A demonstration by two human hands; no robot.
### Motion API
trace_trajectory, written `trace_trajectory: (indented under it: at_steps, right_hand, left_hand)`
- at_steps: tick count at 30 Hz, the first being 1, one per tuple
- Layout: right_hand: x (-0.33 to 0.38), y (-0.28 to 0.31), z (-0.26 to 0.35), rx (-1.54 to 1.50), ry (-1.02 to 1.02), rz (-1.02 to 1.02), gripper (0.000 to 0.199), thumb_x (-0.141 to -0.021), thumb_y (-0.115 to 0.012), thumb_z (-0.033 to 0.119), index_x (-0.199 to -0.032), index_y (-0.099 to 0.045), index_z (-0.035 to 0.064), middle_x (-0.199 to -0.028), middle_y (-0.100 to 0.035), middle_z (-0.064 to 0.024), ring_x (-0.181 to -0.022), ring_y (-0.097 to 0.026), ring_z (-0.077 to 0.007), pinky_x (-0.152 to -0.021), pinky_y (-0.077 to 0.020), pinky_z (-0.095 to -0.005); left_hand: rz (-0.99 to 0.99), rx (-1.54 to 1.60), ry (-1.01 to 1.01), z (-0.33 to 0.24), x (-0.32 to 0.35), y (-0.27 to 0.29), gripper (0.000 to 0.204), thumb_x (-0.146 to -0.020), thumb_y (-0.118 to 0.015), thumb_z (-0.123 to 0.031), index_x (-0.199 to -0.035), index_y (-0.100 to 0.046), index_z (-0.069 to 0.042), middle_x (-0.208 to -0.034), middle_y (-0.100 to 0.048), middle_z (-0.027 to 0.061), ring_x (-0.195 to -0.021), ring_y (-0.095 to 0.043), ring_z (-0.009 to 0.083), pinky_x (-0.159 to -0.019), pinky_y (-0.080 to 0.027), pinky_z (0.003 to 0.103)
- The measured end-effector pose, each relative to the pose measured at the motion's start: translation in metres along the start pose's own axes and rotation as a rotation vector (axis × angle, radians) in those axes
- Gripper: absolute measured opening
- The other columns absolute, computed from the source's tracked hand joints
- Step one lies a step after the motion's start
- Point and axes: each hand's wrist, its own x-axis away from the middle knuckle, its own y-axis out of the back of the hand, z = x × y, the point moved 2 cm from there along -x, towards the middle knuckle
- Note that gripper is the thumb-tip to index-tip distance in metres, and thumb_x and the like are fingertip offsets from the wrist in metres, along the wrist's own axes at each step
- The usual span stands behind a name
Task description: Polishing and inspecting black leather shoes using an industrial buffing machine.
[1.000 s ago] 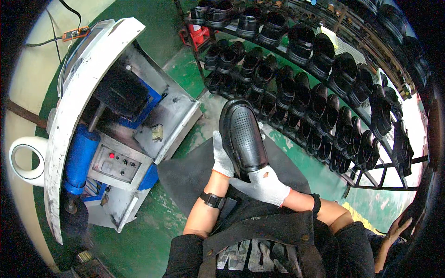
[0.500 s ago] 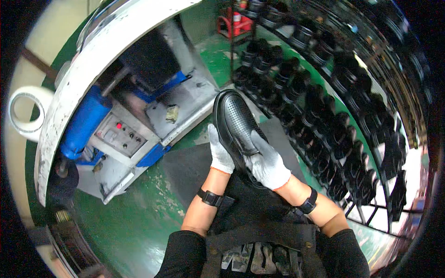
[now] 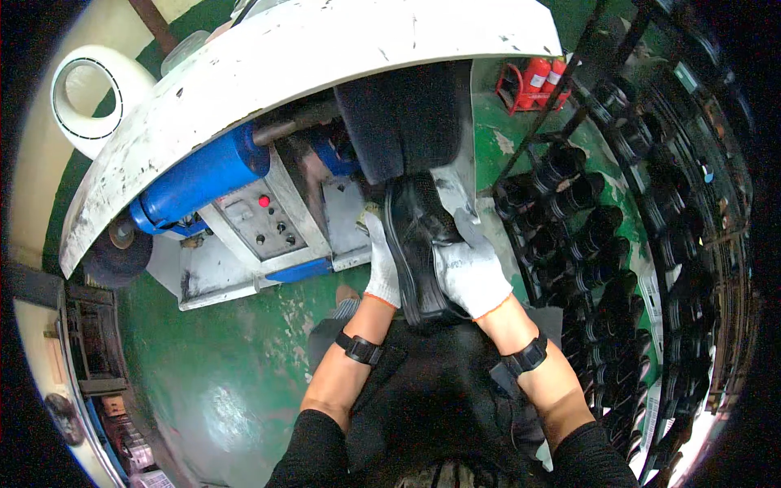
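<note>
A black shoe is held between my two hands, its toe pointing away from me and the edge of its sole along the left. My left hand, in a white knit glove with an orange cuff, presses on the sole side. On the right, my right hand, gloved alike with grey on the thumb, grips the upper near the shoe's opening. The toe meets or overlaps the lower edge of a wide dark roller in the machine; whether they touch I cannot tell.
Above the roller curves the machine's scuffed white hood. A blue motor and a control panel with a red button sit left. Racks of black shoes line the right. Red fire extinguishers stand behind, near a white duct.
My hands have brought the shoe up to the roller and rolled it, so its perforated top no longer faces up. The view has swung, and the machine now sits more in front.
</note>
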Motion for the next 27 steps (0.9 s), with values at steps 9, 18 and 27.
trace_trajectory:
  at_steps: [9, 18, 27]
  right_hand:
    - [-0.079, 0.049, 0.002, 1.843, 0.563, -0.076, 0.024, -0.099, -0.047, 0.020, -0.103, -0.064, 0.0023, -0.083, -0.061, -0.0054, -0.077, -0.059, -0.0146, -0.078, -0.0494, -0.0262]
    - [-0.094, 0.065, 0.026, 2.412, 0.554, 0.022, 0.022, -0.091, -0.050, 0.015, -0.100, -0.065, 0.0014, -0.091, -0.064, -0.0147, -0.088, -0.061, -0.0341, -0.086, -0.0496, -0.0403]
    - [-0.093, 0.099, 0.032, 2.562, 0.668, -0.021, 0.021, -0.073, -0.057, 0.008, -0.091, -0.064, 0.0022, -0.081, -0.062, -0.0155, -0.078, -0.060, -0.0314, -0.075, -0.0499, -0.0416]
  left_hand:
    - [-0.189, -0.103, -0.151, -0.024, -0.076, 0.043, 0.080, -0.090, -0.040, -0.071, -0.140, -0.045, -0.009, -0.133, -0.054, 0.0101, -0.113, -0.055, 0.0256, -0.101, -0.044, 0.035]
    - [-0.209, -0.044, -0.152, -0.054, -0.120, 0.095, 0.057, -0.101, -0.036, -0.047, -0.139, -0.044, -0.005, -0.134, -0.053, 0.0157, -0.115, -0.056, 0.0316, -0.101, -0.047, 0.045]
    - [-0.202, 0.011, -0.011, -0.038, -0.111, 0.045, 0.051, -0.102, -0.040, -0.043, -0.142, -0.042, -0.011, -0.140, -0.050, 0.0082, -0.122, -0.052, 0.0276, -0.105, -0.043, 0.041]
